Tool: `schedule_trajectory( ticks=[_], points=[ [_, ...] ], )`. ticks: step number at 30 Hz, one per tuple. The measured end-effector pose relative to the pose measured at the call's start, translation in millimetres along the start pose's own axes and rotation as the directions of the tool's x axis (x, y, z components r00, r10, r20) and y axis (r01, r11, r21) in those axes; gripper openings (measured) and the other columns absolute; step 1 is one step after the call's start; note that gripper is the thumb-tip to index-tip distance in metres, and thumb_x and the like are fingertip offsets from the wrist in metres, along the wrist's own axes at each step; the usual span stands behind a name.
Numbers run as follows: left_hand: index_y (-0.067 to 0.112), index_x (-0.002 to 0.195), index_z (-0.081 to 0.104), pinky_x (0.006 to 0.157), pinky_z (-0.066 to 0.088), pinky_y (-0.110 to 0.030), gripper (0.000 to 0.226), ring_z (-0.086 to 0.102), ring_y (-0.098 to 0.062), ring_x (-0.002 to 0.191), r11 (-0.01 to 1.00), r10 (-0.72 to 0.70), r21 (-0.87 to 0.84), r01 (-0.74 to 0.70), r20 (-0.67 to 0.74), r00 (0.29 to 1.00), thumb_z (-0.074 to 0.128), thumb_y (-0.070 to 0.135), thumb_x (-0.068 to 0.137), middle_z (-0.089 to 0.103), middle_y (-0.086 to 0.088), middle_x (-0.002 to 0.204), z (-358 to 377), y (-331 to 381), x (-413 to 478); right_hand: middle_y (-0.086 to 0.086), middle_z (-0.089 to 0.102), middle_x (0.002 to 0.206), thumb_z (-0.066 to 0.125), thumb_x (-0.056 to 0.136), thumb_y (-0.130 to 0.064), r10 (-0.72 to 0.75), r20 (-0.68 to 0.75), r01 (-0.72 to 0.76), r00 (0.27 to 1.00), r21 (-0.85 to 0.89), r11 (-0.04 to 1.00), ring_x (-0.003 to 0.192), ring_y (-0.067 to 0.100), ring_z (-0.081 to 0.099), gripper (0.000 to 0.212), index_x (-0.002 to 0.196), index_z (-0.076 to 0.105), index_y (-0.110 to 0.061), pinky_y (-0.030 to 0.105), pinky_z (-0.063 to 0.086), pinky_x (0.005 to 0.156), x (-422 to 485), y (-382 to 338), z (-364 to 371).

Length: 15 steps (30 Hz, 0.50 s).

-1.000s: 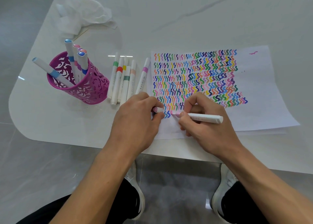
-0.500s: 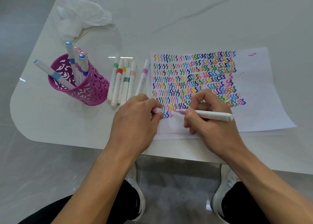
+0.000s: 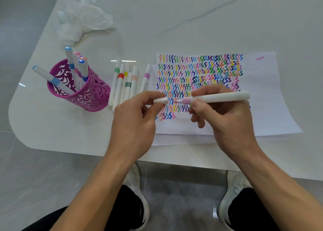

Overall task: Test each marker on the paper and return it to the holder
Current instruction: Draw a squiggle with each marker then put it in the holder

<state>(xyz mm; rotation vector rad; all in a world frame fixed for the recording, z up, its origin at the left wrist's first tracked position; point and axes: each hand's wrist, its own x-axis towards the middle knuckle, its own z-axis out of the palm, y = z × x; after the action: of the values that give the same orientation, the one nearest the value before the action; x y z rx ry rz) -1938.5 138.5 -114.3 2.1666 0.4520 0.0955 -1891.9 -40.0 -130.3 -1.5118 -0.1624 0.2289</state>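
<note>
The right hand [image 3: 227, 122] grips the pink marker [image 3: 223, 97] and the left hand [image 3: 134, 124] pinches its cap [image 3: 160, 100] at nine o'clock of the tip, so I think the cap goes on next.

One holder [image 3: 90, 98]. Poking out of it I count six standing markers [image 3: 52, 78], though the tops bunch up, so it could be five. Six loose markers [image 3: 120, 84] lie flat just right of the holder. Further right of it there's one uncapped marker [image 3: 223, 97] gripped in the right hand [image 3: 225, 119] and one cap [image 3: 160, 100] pinched in the left hand [image 3: 132, 124]. Paper [image 3: 271, 99] beyond that is at least two stacked sheets, can't tell if more. One crumpled white wad [image 3: 83, 19] behind the holder.
</note>
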Motion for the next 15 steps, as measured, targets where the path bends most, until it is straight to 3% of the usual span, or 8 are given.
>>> schedule_trajectory(
  ticks=[2, 6, 11, 15],
  points=[
    [0.031, 0.111, 0.071, 0.071, 0.055, -0.014, 0.020, 0.067, 0.003, 0.083, 0.998, -0.014, -0.061, 0.016, 0.041, 0.999, 0.065, 0.021, 0.096, 0.072, 0.019, 0.093, 1.0, -0.2, -0.5, 0.007, 0.076, 0.078, 0.073, 0.085, -0.030, 0.001, 0.000, 0.000, 1.000, 0.059, 0.998, 0.064, 0.026, 0.071, 0.014, 0.096, 0.074, -0.020, 0.030, 0.054, 0.054, 0.7, -1.4, 0.8],
    [0.029, 0.113, 0.071, 0.085, 0.053, -0.012, 0.022, 0.067, 0.006, 0.094, 0.988, -0.021, -0.148, 0.038, 0.115, 0.993, 0.061, 0.016, 0.098, 0.075, 0.016, 0.094, 3.2, 0.6, -2.0, 0.011, 0.075, 0.077, 0.065, 0.087, -0.027, -0.010, 0.009, 0.009, 1.000, 0.098, 0.995, 0.063, 0.030, 0.070, 0.016, 0.097, 0.073, -0.017, 0.033, 0.054, 0.053, 0.3, -2.2, 1.8],
    [0.026, 0.115, 0.072, 0.088, 0.055, -0.021, 0.023, 0.068, -0.001, 0.098, 0.982, 0.005, -0.189, 0.017, 0.114, 0.993, 0.060, 0.015, 0.099, 0.075, 0.015, 0.094, 3.1, -0.1, -3.2, 0.012, 0.076, 0.077, 0.064, 0.088, -0.027, -0.005, 0.025, 0.003, 1.000, 0.075, 0.997, 0.062, 0.029, 0.071, 0.014, 0.096, 0.074, -0.020, 0.034, 0.056, 0.053, -0.3, -0.7, 3.4],
    [0.030, 0.113, 0.071, 0.083, 0.053, -0.018, 0.021, 0.067, -0.001, 0.096, 0.987, 0.043, -0.161, -0.018, 0.150, 0.988, 0.059, 0.020, 0.099, 0.074, 0.017, 0.093, 4.1, 0.8, -5.6, 0.010, 0.076, 0.078, 0.065, 0.088, -0.027, 0.014, 0.044, -0.017, 0.999, 0.054, 0.998, 0.064, 0.029, 0.072, 0.014, 0.097, 0.074, -0.020, 0.034, 0.057, 0.055, -0.8, 0.2, 5.0]
  ],
)
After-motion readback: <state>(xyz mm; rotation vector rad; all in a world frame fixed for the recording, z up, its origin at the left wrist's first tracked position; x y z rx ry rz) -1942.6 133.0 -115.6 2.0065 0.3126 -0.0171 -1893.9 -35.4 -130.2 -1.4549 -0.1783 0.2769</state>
